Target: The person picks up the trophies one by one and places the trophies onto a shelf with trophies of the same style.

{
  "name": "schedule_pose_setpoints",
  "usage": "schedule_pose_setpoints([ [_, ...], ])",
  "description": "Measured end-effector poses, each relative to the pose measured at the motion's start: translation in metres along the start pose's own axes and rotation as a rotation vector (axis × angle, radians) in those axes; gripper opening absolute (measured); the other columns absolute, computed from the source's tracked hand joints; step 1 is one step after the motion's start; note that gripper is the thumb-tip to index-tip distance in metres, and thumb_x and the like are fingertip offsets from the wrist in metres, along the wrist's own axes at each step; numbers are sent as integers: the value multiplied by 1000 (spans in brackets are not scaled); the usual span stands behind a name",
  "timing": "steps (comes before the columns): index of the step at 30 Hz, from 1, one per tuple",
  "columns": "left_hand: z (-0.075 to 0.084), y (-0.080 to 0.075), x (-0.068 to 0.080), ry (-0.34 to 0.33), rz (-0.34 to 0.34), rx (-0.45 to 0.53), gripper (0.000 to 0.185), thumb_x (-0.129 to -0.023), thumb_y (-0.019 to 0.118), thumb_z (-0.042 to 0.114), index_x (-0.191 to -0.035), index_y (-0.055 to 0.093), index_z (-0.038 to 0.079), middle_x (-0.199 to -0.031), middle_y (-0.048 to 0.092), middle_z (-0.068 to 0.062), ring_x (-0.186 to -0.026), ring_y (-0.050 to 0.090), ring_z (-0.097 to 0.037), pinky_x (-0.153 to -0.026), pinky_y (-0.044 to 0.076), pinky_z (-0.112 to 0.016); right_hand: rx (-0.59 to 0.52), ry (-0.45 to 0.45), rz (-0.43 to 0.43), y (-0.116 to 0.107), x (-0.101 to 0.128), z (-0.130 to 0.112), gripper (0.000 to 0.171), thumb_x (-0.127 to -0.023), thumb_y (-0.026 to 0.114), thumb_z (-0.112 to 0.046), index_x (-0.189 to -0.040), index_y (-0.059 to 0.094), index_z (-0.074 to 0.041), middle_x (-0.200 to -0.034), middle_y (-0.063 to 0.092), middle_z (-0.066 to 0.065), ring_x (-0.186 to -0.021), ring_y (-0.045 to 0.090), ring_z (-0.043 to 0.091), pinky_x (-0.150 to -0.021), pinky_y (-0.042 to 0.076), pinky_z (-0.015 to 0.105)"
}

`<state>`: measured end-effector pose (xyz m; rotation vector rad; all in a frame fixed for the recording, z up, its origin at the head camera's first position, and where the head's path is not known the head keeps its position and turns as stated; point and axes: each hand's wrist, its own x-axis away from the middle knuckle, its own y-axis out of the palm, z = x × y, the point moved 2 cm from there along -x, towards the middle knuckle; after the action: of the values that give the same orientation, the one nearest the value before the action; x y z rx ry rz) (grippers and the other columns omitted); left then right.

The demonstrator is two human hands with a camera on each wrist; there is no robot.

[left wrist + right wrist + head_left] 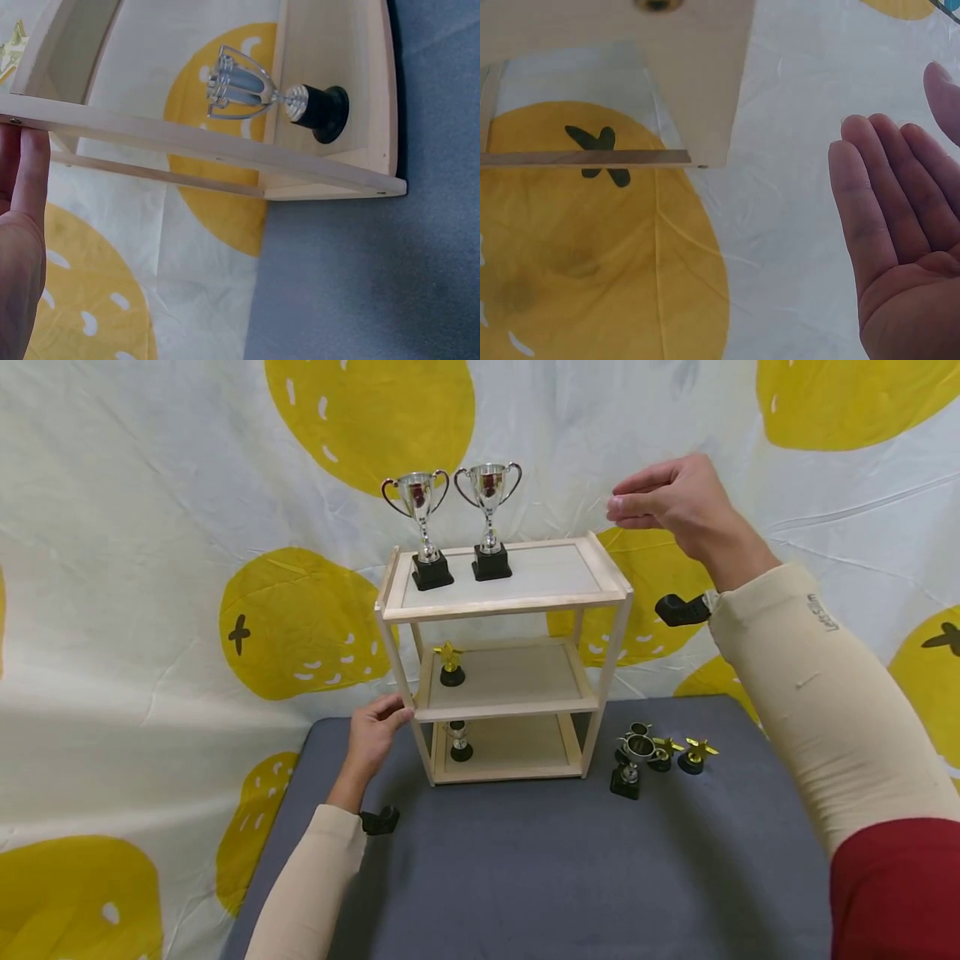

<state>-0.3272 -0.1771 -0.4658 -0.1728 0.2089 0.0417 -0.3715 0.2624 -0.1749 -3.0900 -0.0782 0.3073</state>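
My left hand holds the left front post of a small three-tier wooden shelf, at about the middle tier; in the left wrist view its fingertips meet the post, partly hidden behind it. My right hand hovers in the air to the right of the shelf's top, apart from it, fingers nearly straight and holding nothing. Two silver trophy cups on black bases stand at the top tier's left and middle. A gold star trophy is on the middle tier, and a smaller silver cup on the bottom tier.
Right of the shelf, more silver cups and gold star trophies stand close together on the grey-covered table. Behind the table hangs a white cloth with yellow fruit shapes.
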Motion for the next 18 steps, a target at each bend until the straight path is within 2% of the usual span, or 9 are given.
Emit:
schedule_pose_setpoints([
  [7,1,1,1,-20,0,6,33,-97,73,5,-129,72,-3,-122,70,-13,-95,66,1,-84,56,-14,13,-17,-1,-11,5,8,12,-83,86,-4,-93,79,-1,-83,79,5,-75,79,17,-70,64,26],
  [18,2,1,0,-44,2,18,36,-97,73,6,-131,70,-3,-122,70,-11,-95,66,2,-84,56,-13,-38,-31,-17,-29,13,23,8,-86,81,1,-94,79,1,-85,79,7,-76,79,18,-70,64,27],
])
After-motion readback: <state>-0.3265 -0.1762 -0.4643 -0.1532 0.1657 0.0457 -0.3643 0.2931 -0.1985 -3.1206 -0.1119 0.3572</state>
